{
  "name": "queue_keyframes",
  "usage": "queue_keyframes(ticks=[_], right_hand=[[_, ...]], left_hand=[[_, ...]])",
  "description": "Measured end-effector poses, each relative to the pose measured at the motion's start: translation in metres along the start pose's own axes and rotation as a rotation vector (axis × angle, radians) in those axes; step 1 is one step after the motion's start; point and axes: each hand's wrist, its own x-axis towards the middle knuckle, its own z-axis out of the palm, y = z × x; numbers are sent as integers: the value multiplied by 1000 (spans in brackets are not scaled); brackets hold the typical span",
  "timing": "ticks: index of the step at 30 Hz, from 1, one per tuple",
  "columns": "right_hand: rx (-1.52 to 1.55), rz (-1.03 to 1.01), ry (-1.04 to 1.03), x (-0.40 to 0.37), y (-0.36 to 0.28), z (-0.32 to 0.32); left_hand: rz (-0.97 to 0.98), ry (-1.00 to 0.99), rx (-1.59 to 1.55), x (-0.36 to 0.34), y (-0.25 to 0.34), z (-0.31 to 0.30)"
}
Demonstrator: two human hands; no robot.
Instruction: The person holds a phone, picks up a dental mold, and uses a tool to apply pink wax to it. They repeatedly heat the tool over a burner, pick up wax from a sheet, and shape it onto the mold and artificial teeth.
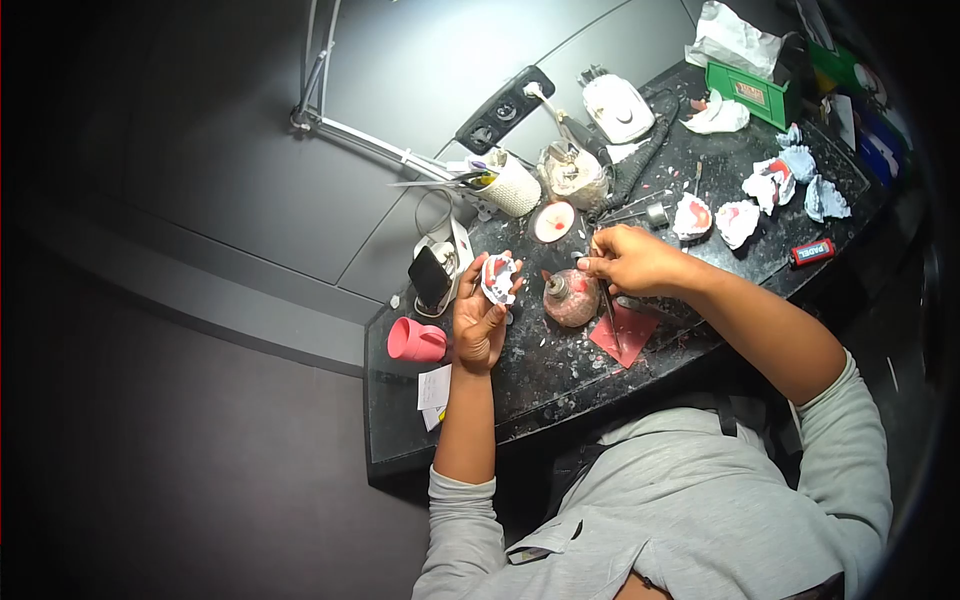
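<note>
A white dental plaster cast with red wax on it (497, 280) rests in my left hand (478, 325), the fingers curled round its edges. My right hand (640, 262) pinches a thin dark wax knife (611, 325), which slants down so that its lower end overlaps a pink wax sheet (637, 328) lying on the bench. Between my hands stands a round glass spirit burner (570, 300) with a metal neck and pinkish contents. Just behind the burner is a small round dish with pink and red wax (553, 222).
Several plaster casts (738, 224) lie at the right, near a red box (812, 252) and a green box (750, 95). A pink mug (416, 341), a phone (430, 277) and a white pen cup (512, 188) stand leftward. Wax scraps dot the black bench (530, 390).
</note>
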Motion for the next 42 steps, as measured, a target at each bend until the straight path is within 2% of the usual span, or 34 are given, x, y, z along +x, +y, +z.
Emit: queue_keyframes(ticks=[3, 12, 42], right_hand=[[-144, -104, 110, -3, 1, 0], [-111, -131, 267, -6, 0, -4], [-85, -178, 261, -8, -2, -7]], left_hand=[[-22, -28, 87, 6, 2, 1], [-56, -90, 157, 14, -4, 7], [-89, -153, 183, 19, -9, 20]])
